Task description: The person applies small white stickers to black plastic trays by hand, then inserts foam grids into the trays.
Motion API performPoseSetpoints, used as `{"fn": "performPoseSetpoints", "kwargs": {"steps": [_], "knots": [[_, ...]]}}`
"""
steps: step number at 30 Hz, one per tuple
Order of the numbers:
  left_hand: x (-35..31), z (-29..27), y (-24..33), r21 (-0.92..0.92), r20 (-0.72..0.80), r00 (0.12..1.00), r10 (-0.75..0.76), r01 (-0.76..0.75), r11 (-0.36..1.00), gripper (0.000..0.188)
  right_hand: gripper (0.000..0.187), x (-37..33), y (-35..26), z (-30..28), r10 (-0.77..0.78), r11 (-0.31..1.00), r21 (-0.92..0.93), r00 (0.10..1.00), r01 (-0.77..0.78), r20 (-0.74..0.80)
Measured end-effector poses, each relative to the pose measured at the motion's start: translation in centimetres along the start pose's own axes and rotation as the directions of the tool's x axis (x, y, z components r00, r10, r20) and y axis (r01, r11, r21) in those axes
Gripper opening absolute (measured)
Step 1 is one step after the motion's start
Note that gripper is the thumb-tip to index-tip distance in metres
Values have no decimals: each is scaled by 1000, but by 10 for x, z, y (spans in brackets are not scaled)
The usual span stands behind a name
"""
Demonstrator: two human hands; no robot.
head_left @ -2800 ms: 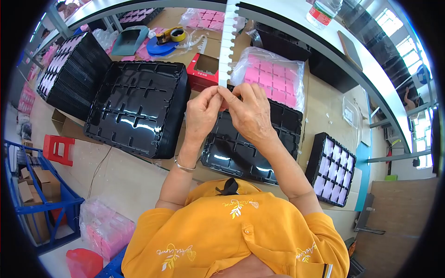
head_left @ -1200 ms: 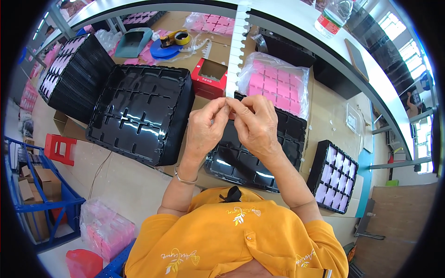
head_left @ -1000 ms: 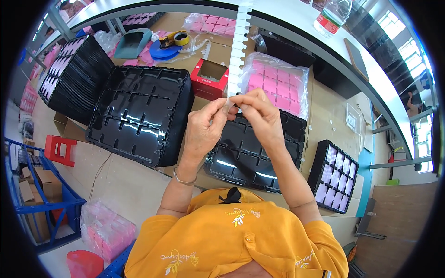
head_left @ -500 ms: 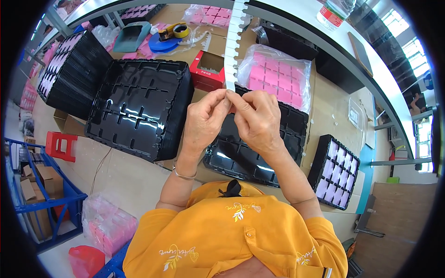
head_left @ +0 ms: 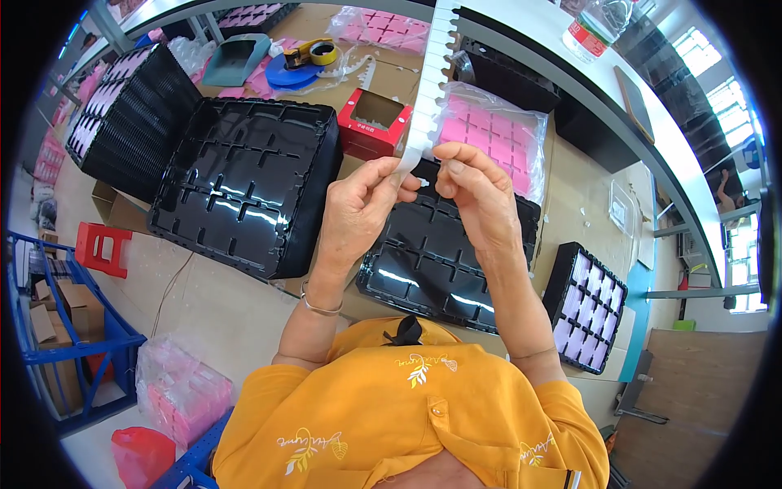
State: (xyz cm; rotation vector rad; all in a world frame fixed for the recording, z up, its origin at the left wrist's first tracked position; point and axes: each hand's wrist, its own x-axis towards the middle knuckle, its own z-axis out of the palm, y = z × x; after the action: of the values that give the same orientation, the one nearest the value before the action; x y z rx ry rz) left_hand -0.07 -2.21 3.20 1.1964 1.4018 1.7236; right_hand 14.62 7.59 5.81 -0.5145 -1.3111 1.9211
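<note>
Your counter's (head_left: 566,187) near edge carries black trays (head_left: 428,265), a white-lettered red box (head_left: 371,147) beyond; your left grip (head_left: 356,208) pinches a white strip (head_left: 425,106); your right grip (head_left: 489,200), I can't tell.

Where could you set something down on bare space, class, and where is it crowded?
Bare: the white shelf, between the notched white strip and the bottle; and, apart from small scraps, the brown worktop between the pink pack and the clear box. Crowded: behind the left-hand black tray stack, with dustpan, yellow tape and blue disc.
</note>
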Motion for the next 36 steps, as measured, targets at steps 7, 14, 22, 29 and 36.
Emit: {"fn": "performPoseSetpoints", "kwargs": {"steps": [7,14,22,29,36], "knots": [[9,1,-10,-180,26,993,-117,120,976,20,22,-26,-17,-55,-60,983,165,990,80,-124],[31,8,-25,-256,119,983,-140,166,952,41,25,-91,10,-228,-325,271,-954,921,-127,-215],[36,17,-29,-92,73,977,-200,206,974,43,32,-91,86,-282,-301,-120,-975,943,-184,-141],[33,16,-28,-74,44,979,-201,204,976,37,34,-89,94,-286,-276,-120,-971,947,-204,-165],[38,7,-40,-66,54,977,-207,210,976,39,37,-93,73,-256,-207,-453,-881,977,-136,-44]]}}
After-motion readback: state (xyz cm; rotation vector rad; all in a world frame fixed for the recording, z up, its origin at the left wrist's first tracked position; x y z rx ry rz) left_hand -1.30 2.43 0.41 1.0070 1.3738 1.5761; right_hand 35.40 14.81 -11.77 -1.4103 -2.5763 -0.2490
